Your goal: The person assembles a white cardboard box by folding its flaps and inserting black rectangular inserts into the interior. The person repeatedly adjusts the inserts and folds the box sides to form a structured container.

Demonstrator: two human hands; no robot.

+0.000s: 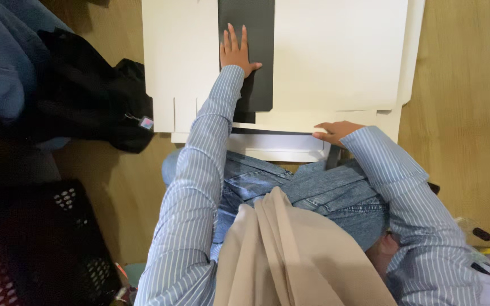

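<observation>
Black sheet [254, 51]: lies on cream card [336, 51].
Left hand [236, 51]: open, flat, pressing the sheet.
Right hand [336, 131]: fingers curled over the card's near edge.
Advice: keep pressure even so edges stay aligned.

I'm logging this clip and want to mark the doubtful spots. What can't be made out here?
Head view:
- black sheet: top cut by the frame edge, lower left covered by the left hand and sleeve.
- right hand: fingertips on the cream card's edge; grip unclear.
- black crate: contents lost in shadow.

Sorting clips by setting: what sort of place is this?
Probably a home room, with the person working on the wooden floor: cream card sheets spread out, a black bag and a black perforated basket alongside.
</observation>
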